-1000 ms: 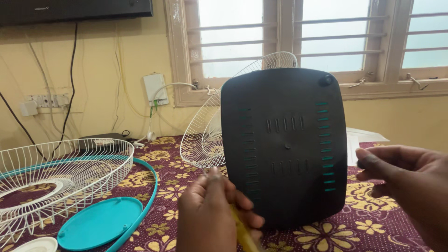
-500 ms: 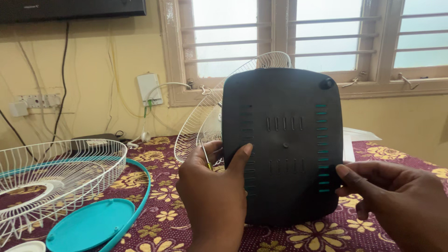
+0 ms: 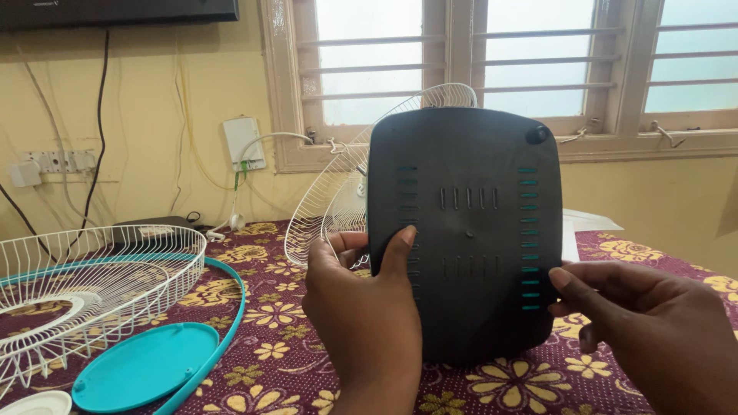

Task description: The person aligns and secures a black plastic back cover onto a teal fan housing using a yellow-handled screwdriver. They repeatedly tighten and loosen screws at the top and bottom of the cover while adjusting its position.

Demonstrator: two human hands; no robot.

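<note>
On the counter (image 3: 661, 265) with its floral maroon cloth, the black rounded-rectangular plastic fan base plate (image 3: 467, 230) stands upright on its lower edge, long axis vertical, slotted underside facing the camera. Left hand (image 3: 367, 307) and right hand (image 3: 653, 330) fingers clasp its side edges, steadying it; the next move likely needs a firm two-sided hold.

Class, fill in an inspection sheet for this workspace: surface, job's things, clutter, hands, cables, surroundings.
Surface: table under a maroon floral cloth.
Job's things: black slotted panel, upright on its edge.
Clutter: white wire guard lying flat, teal ring, teal disc, second guard leaning behind the panel.
Hands: left hand and right hand each grip a panel edge.
Cables: black cable down the wall.
Surroundings: yellow wall, barred window.
</note>
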